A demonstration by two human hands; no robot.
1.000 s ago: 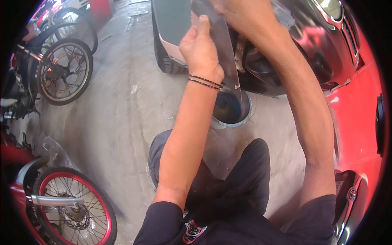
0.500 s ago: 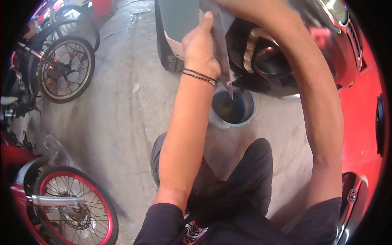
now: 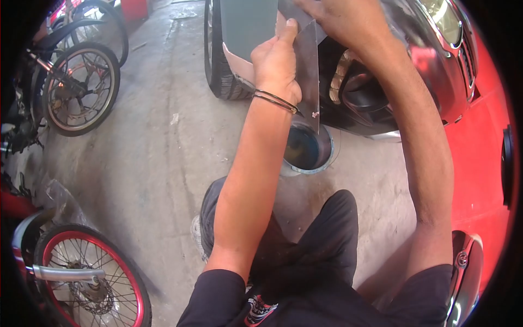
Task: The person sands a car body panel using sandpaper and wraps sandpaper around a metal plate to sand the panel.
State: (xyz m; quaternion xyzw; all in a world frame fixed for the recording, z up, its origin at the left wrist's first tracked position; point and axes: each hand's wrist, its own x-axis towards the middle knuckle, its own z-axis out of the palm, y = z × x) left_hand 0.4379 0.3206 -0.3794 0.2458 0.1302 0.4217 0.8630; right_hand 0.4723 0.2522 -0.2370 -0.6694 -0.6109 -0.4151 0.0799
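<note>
My left hand (image 3: 276,57), with dark bands at its wrist, is closed on a panel with a grey-green face (image 3: 249,27) and a pinkish edge. Its thumb points up. A thin dark, pointed flap (image 3: 309,76) of the piece hangs down to the right of the wrist. My right hand (image 3: 340,19) is at the top, close to the upper part of the flap; its fingertips are partly cut off by the frame, so what they hold is unclear. Below the flap stands a bucket (image 3: 327,158) with dark liquid.
A black car bumper (image 3: 381,117) and a tyre (image 3: 229,82) are beyond my hands. A red surface (image 3: 476,169) lies at the right. Motorcycle wheels, one black (image 3: 113,103) and one with a red rim (image 3: 143,297), line the left side.
The view has shifted slightly. The panel and my left hand have moved a little to the right, and the dark flap's face has turned more toward the camera. My left hand keeps its hold.
</note>
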